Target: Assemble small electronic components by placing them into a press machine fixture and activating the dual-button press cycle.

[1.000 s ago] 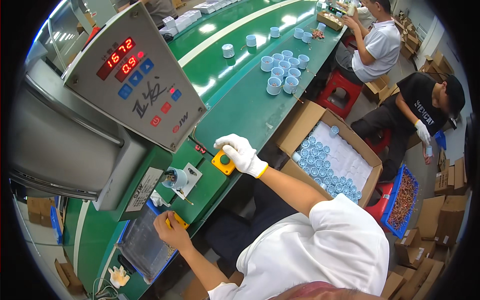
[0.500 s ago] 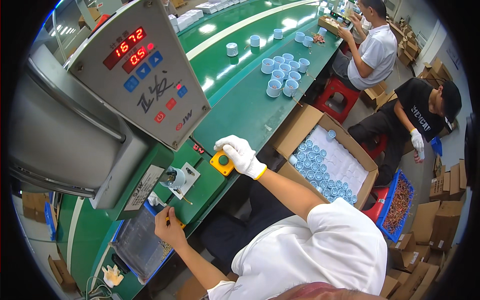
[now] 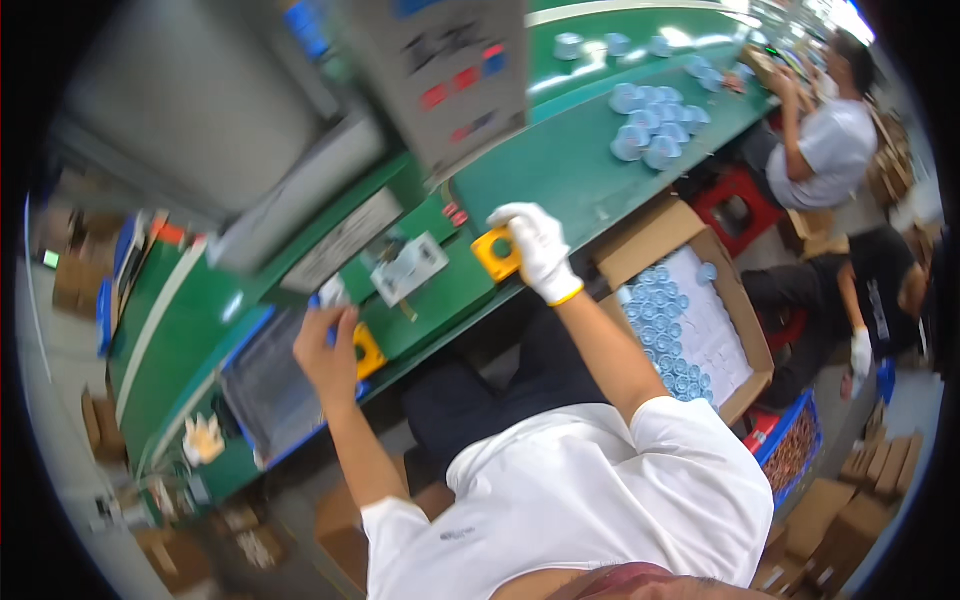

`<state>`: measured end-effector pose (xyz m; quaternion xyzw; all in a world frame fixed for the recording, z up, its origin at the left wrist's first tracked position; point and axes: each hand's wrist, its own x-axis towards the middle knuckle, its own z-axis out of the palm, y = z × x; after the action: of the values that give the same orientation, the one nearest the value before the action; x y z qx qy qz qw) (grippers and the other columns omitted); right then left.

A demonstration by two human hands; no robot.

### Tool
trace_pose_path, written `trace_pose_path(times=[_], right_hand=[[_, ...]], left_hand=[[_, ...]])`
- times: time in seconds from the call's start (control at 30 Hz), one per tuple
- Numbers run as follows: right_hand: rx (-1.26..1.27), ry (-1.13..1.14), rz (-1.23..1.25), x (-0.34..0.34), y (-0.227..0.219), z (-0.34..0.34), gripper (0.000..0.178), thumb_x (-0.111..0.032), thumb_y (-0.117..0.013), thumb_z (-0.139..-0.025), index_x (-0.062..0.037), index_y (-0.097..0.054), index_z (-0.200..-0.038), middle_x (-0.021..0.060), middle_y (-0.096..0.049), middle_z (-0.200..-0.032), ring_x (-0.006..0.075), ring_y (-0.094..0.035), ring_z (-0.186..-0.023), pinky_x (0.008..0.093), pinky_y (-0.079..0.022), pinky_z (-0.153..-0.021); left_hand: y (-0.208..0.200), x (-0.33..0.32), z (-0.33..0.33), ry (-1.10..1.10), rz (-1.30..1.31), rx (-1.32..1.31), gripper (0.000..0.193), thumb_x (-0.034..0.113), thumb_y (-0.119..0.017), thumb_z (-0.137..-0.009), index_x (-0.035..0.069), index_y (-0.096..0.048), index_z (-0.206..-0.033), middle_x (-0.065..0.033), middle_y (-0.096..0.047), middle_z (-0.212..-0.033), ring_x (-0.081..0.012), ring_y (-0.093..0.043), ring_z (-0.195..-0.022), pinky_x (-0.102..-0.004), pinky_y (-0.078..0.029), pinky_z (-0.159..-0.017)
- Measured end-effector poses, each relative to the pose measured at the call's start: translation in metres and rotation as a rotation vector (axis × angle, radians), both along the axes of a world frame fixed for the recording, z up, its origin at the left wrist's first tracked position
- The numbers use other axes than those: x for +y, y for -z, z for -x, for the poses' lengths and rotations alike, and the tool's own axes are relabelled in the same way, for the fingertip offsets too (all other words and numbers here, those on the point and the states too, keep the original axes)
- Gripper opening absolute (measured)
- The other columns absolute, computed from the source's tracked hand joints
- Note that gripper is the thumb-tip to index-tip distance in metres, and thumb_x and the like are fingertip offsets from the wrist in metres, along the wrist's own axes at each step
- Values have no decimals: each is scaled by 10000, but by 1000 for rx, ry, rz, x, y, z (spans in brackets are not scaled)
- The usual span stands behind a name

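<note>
My right hand [image 3: 537, 252], in a white glove with a yellow cuff, is at a yellow push-button box [image 3: 494, 256] on the bench edge. Its fingers are loosely bent and hold nothing I can see. My bare left hand [image 3: 328, 352] is beside a second yellow box [image 3: 369, 350], fingers bent upward near a small white piece on the machine. Blur hides whether anything lies between them. Between my hands, a light-blue cup-like part [image 3: 402, 264] with wires sits on a white plate [image 3: 430, 258] under the grey machine [image 3: 240, 110].
Light-blue cups [image 3: 655, 120] stand grouped on the green bench. At my right, an open carton [image 3: 735, 345] holds blue cups. A dark tray [image 3: 275, 380] and a pale glove [image 3: 203, 440] lie at left. Two people sit at right, near a blue basket [image 3: 795, 450].
The view has swung, blurring the machine. My left hand has risen off the left yellow box toward the small white piece. My right hand has eased back from the green button.
</note>
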<state>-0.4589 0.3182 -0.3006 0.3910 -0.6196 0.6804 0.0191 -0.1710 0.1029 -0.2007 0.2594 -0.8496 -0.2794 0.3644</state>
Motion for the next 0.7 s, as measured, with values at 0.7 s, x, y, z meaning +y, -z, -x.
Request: trace_pose_path(times=[0.7], right_hand=[[-226, -76, 100, -2, 8, -3, 218, -165, -640, -1101, 7, -730, -1202, 123, -803, -1096, 210, -763, -1042, 363, -598, -978]], left_hand=[[-68, -27, 106, 270, -97, -542, 242, 274, -848, -937, 48, -845, -1022, -54, -770, -877, -171, -683, -822, -354, -554, -791]])
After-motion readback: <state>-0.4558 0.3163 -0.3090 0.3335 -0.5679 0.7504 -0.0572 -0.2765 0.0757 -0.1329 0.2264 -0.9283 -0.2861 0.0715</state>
